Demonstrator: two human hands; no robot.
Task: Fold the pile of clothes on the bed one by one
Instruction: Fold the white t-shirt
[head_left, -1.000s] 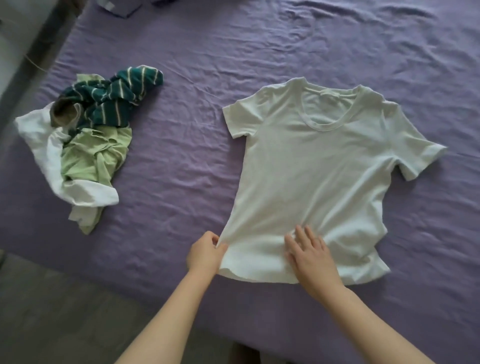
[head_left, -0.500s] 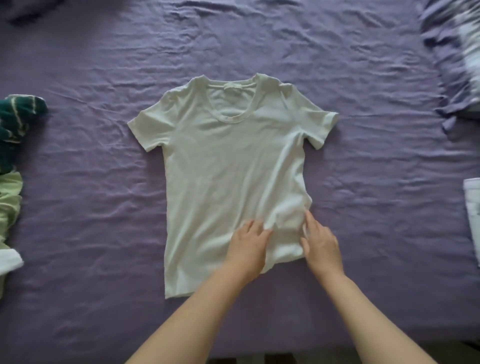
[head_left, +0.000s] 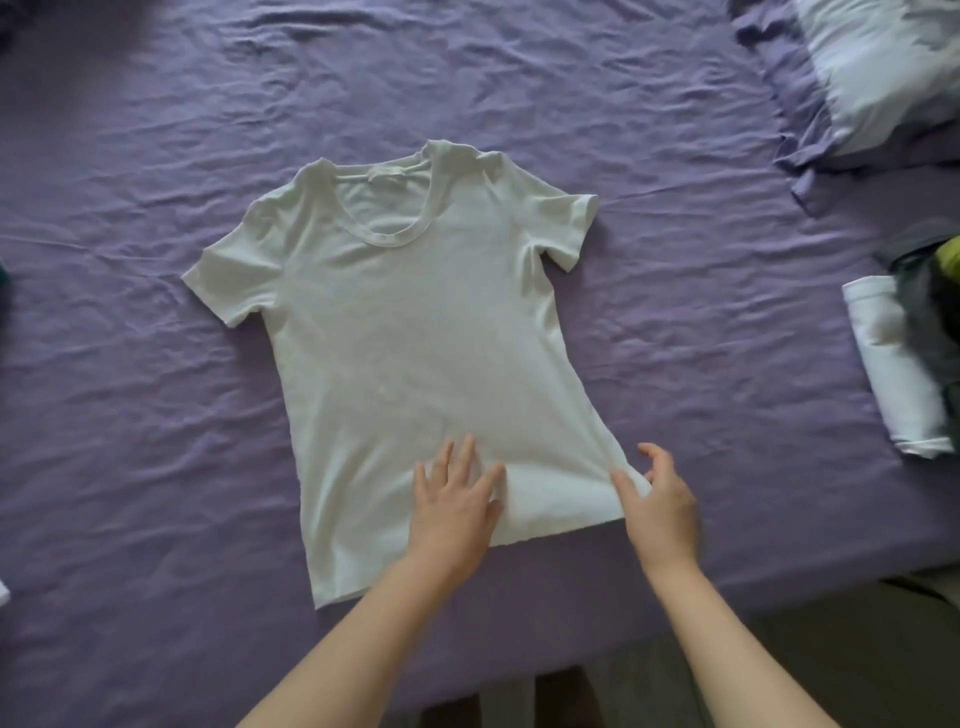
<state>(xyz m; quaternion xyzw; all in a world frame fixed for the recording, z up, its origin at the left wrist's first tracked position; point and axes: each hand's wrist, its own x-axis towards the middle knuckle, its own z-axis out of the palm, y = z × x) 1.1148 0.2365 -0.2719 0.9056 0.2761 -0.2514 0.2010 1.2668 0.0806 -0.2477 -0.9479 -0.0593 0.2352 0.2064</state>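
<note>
Fingers (head_left: 457, 457) now flatter on shirt (head_left: 410, 332)

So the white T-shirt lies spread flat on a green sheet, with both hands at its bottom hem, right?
Not quite: the sheet is purple, not green, as the head view shows. The rest holds: the white T-shirt lies spread flat, with the left hand and right hand at its bottom hem.

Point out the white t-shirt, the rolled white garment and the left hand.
white t-shirt (head_left: 410, 332): head view, middle of the chest panel.
rolled white garment (head_left: 891, 364): head view, middle of the roll at the right edge.
left hand (head_left: 452, 512): head view, back of the hand, flat on the shirt's hem.
</note>
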